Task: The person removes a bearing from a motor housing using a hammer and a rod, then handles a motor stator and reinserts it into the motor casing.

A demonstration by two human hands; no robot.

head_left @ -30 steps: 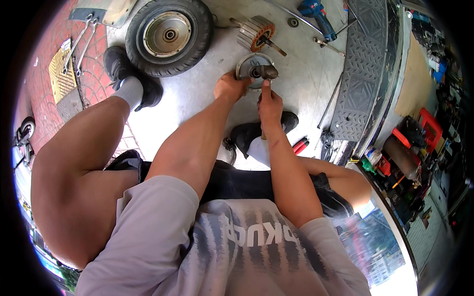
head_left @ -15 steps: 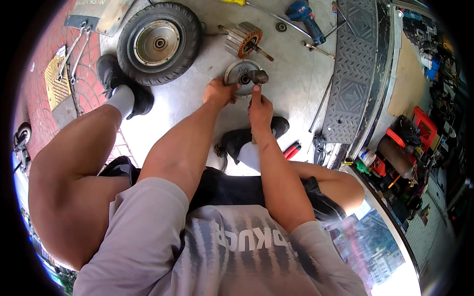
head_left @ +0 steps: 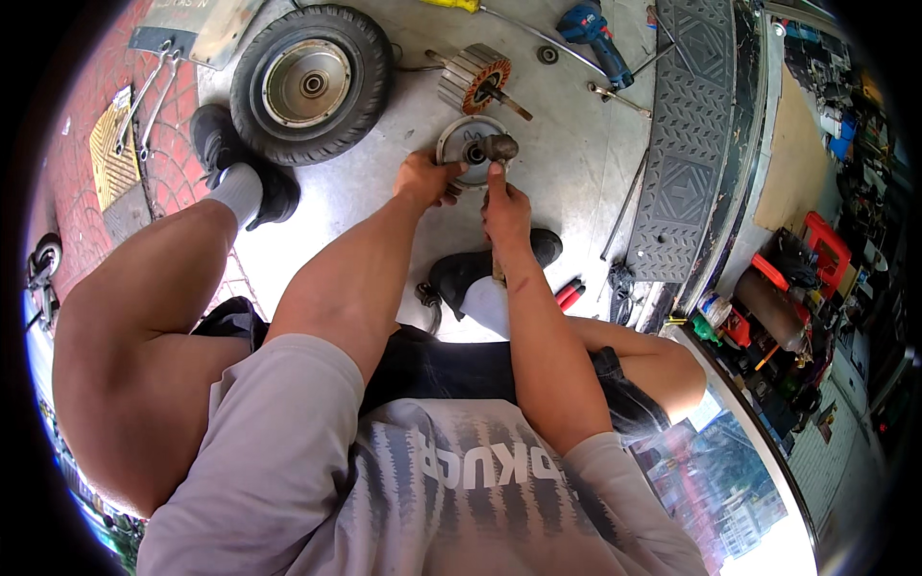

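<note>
Hammer (head_left: 498, 147) held above a round metal cover (head_left: 471, 154)

Right hand (head_left: 506, 214) is wrapped about the hammer's handle, its thumb laid along the shaft toward the head. The metal cover is just above the grey floor's (head_left: 576, 178) middle in view, in front of the person; whether the hammer head touches its hub cannot be told. At its near left edge is the left hand (head_left: 428, 180), thumb over the rim, other fingers curled below; I cannot tell whether they pinch it. Beyond lies a motor core (head_left: 473, 79) with copper windings, a tyred wheel (head_left: 312, 84) to its left and a blue drill (head_left: 597, 43) to its right.
</note>
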